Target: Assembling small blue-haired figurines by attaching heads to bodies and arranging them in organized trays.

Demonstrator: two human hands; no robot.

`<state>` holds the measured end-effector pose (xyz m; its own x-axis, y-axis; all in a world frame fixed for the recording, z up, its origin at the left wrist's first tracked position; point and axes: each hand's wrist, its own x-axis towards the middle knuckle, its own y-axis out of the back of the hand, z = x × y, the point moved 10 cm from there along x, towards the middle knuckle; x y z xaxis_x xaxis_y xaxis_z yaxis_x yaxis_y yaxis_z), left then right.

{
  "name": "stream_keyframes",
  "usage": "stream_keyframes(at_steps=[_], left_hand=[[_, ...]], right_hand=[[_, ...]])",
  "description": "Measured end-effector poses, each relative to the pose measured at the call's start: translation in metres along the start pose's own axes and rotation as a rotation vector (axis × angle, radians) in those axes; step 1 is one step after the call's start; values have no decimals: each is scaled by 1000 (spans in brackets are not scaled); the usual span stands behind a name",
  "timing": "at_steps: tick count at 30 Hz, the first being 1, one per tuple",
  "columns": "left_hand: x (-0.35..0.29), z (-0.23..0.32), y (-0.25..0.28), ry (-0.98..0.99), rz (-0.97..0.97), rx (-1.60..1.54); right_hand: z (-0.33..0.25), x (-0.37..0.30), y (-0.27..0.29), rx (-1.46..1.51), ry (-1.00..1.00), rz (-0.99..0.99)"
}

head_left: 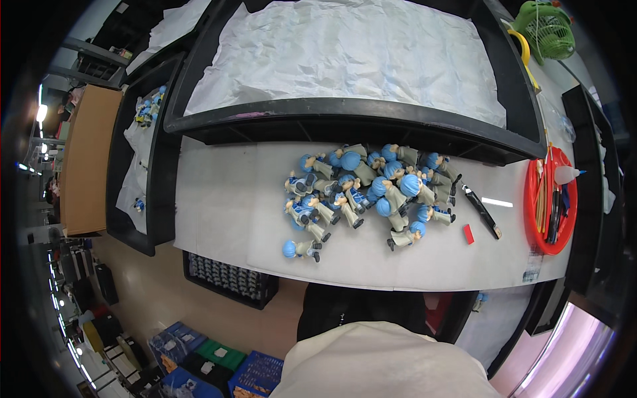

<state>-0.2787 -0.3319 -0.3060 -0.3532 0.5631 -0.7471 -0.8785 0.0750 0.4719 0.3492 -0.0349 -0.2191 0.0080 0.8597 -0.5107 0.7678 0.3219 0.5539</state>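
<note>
Neither of my hands shows in the head view. In front of me, several small figurines [410, 186] with blue hair and pale grey-beige clothes lie in a loose heap on the white worktable [219, 199]. Some lie face up and others face down. One figurine [302, 250] rests a little apart at the near left of the heap, and another figurine [406, 235] at its near right. Beside the heap on the right are a black craft knife [483, 212] and a small red piece [468, 234].
A large black tray [352, 109] lined with white paper stands behind the heap. Left is a narrower black tray [159, 192] with a few figurines, beside a cardboard sheet [89, 159]. A red basket [529, 219] of tools, a green fan [545, 30] and yellow tape [522, 50] are right.
</note>
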Motion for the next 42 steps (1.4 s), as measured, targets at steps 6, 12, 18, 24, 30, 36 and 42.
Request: stream_keyframes(at_steps=[6, 12, 18, 24, 30, 36, 42], left_hand=[[36, -13, -2, -13, 30, 10], [59, -55, 0, -48, 5, 25], [85, -56, -29, -112, -2, -33], [100, -54, -39, -127, 19, -68], [113, -38, -62, -88, 56, -113], [127, -5, -85, -26, 70, -141], [98, 5, -85, 58, 38, -140]], right_hand=[[26, 21, -40, 37, 25, -3], [51, -16, -76, 55, 13, 38], [45, -24, -55, 25, 64, 94], [33, -9, -46, 18, 106, 93], [17, 46, -28, 0, 144, 36], [-2, 106, 2, -17, 144, -30], [-21, 105, 26, -35, 85, -93]])
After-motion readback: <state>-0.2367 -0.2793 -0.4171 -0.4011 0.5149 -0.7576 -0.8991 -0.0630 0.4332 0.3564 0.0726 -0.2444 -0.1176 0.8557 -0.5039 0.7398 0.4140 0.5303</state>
